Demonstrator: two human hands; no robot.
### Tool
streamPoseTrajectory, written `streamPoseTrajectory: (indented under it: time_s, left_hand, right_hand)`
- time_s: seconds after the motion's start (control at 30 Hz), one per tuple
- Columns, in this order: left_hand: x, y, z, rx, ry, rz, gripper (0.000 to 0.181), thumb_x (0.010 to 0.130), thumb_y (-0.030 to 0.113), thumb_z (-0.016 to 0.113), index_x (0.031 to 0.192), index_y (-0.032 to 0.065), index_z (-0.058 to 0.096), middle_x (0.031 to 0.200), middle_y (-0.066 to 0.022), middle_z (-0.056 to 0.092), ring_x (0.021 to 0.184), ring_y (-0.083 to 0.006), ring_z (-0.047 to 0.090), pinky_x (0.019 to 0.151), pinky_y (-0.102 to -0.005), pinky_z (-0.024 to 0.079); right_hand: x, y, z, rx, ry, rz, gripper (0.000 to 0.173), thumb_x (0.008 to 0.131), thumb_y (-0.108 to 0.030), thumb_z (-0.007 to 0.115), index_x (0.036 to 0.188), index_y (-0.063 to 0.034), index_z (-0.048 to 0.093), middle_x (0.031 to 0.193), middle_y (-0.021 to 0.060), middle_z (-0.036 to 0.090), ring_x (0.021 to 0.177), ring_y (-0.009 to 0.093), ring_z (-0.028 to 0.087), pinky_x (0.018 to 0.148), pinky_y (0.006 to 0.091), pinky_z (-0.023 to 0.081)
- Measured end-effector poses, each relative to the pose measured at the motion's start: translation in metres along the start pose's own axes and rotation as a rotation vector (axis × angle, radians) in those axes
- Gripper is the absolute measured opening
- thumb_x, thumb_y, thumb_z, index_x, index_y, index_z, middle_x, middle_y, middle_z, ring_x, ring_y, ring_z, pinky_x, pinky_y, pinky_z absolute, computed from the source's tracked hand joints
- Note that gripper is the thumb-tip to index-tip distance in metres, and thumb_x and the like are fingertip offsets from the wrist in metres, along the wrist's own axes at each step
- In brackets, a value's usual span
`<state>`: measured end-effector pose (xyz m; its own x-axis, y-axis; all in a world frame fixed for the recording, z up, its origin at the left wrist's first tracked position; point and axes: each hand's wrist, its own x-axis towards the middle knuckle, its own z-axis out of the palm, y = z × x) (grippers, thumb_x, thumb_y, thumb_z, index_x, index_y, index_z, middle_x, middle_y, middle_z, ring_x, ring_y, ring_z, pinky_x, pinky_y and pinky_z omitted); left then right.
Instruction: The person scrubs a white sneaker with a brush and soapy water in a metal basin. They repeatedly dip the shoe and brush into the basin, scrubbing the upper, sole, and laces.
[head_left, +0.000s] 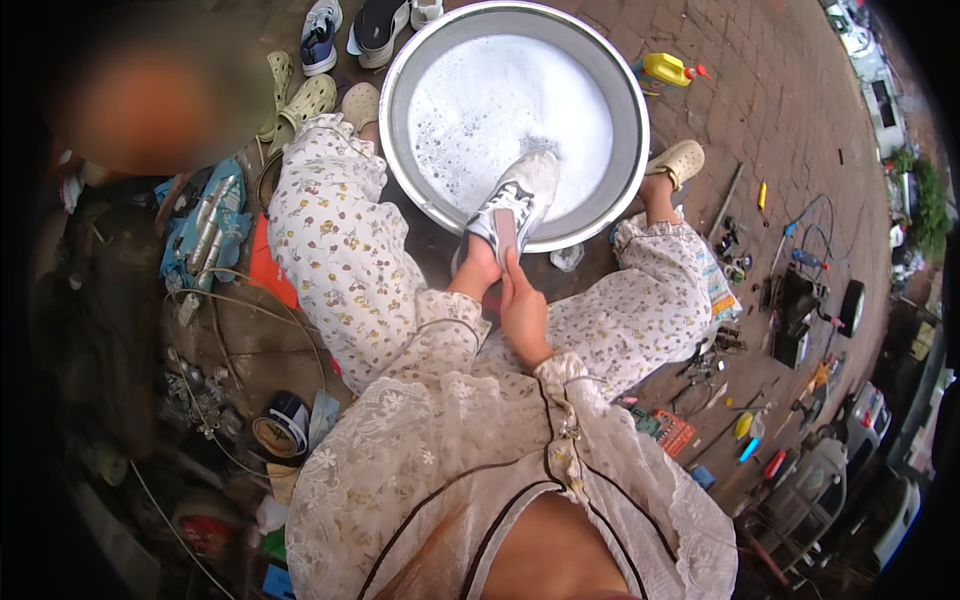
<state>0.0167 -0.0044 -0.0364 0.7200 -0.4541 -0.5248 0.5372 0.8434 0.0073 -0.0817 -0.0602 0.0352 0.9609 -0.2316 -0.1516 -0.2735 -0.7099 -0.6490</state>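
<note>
A white sneaker with dark trim and white laces is tilted over the near rim of a round metal basin, its toe against the white suds. My left hand reaches into the shoe's opening and holds it from inside; its fingers are hidden there. In my right hand is a small brush with a flat pinkish back, pressed to the side of the shoe near the laces. Its bristles cannot be seen.
Beyond the basin's left side stand a blue sneaker and a black-and-white shoe. A yellow bottle with a red cap lies right of the basin. Tools and cables litter the brick paving at right; an open can stands lower left.
</note>
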Motion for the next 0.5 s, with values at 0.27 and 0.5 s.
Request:
streamPoseTrajectory:
  time_s: [0.27, 0.5]
  left_hand:
    - [-0.002, 0.004, 0.009, 0.059, -0.019, -0.019, 0.037, 0.095, 0.028, 0.036, 0.121, 0.005, 0.049, 0.116, -0.005, 0.056, 0.104, -0.019, 0.054, 0.091, -0.0308, 0.042]
    - [-0.001, -0.01, 0.0, 0.099, 0.067, -0.011, 0.036, 0.095, 0.027, 0.039, 0.122, 0.0056, 0.049, 0.118, -0.0062, 0.055, 0.105, -0.0189, 0.053, 0.092, -0.0319, 0.042]
  right_hand:
    - [0.032, -0.001, -0.002, -0.017, 0.024, 0.11, 0.036, 0.09, -0.019, 0.046, 0.126, -0.0135, 0.05, 0.071, 0.0249, 0.059, 0.062, 0.04, 0.058, 0.056, 0.0453, 0.044]
    - [0.07, 0.014, -0.007, -0.209, 0.005, 0.074, 0.036, 0.091, -0.022, 0.042, 0.126, -0.0163, 0.048, 0.064, 0.0225, 0.058, 0.059, 0.04, 0.057, 0.054, 0.0484, 0.043]
